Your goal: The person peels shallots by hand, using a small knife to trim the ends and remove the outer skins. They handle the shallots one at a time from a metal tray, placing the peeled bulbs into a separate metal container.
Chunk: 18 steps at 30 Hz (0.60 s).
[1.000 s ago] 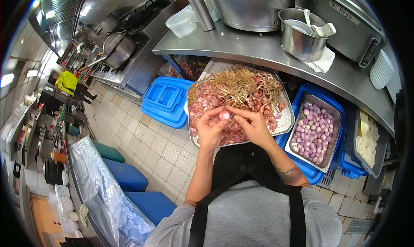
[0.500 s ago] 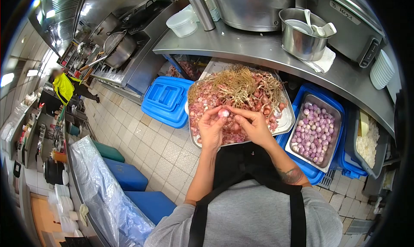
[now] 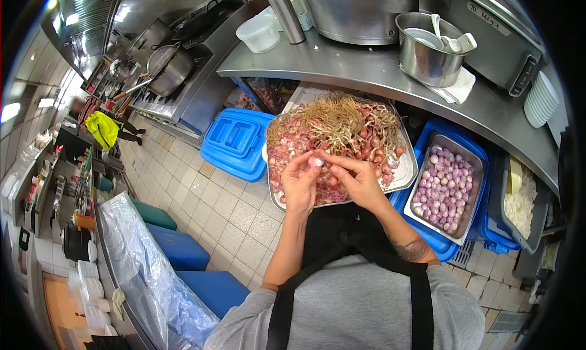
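Observation:
Over the tray, my left hand (image 3: 299, 184) pinches a small, pale pink shallot (image 3: 315, 161) between its thumb and fingers. My right hand (image 3: 357, 178) is closed in a pinch against the shallot's right side; what lies between those fingertips is too small to make out. Beneath both hands, a metal tray (image 3: 404, 180) bears loose papery skins (image 3: 287, 145), unpeeled shallots (image 3: 373, 143) and a heap of dry, stringy roots (image 3: 332, 119). To the right, a deep steel pan (image 3: 410, 208) holds many peeled purple-white shallots (image 3: 447, 188).
A blue lidded bin (image 3: 235, 143) stands left of the tray. The steel counter (image 3: 360, 60) overhangs its far side, bearing a pot with ladles (image 3: 432, 60). At far right, a grey tub (image 3: 519, 228) holds white pieces. Another person (image 3: 104, 129) in yellow is at far left.
Both hands stay nearly in place, with small finger movements at the shallot. The distant person in yellow has shifted right and turned.

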Motion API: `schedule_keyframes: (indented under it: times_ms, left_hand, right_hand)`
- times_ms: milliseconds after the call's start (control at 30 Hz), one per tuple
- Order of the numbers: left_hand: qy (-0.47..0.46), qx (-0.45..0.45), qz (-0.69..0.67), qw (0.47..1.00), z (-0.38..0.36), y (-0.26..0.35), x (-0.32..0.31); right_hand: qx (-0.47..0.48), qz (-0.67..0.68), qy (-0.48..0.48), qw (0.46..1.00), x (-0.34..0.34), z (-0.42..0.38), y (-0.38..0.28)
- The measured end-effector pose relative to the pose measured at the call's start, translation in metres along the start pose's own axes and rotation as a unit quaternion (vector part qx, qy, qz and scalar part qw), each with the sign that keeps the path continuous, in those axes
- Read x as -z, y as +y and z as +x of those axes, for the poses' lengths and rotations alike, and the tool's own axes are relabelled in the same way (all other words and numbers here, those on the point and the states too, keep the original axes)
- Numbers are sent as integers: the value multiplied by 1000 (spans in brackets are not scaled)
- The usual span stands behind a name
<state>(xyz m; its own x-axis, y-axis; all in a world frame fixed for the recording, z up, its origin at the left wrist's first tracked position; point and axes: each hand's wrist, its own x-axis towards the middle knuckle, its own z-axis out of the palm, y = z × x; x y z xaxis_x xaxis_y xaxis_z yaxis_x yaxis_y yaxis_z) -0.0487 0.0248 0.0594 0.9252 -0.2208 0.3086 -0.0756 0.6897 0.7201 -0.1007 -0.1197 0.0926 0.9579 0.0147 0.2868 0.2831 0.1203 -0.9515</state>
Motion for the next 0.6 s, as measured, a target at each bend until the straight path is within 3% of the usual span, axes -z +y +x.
schedule_keyframes:
  times_ms: [33, 133, 233, 467, 600]
  left_hand:
    - [4, 10, -10, 1000, 0, -1, 1]
    - [12, 42, -40, 998, -1, 0, 3]
    - [0, 69, -61, 996, -1, 3, 2]
    - [-2, 63, -41, 997, 5, 10, 2]
    - [-17, 36, -19, 999, 4, 11, -2]
  right_hand:
    - [1, 8, -1, 1000, 2, 1, 2]
    - [-118, 161, -47, 979, 13, 3, -2]
    - [-118, 205, 4, 972, 21, 9, 13]
    - [-40, -45, 50, 997, 15, 3, 0]
    - [17, -44, 5, 999, 5, -3, -7]
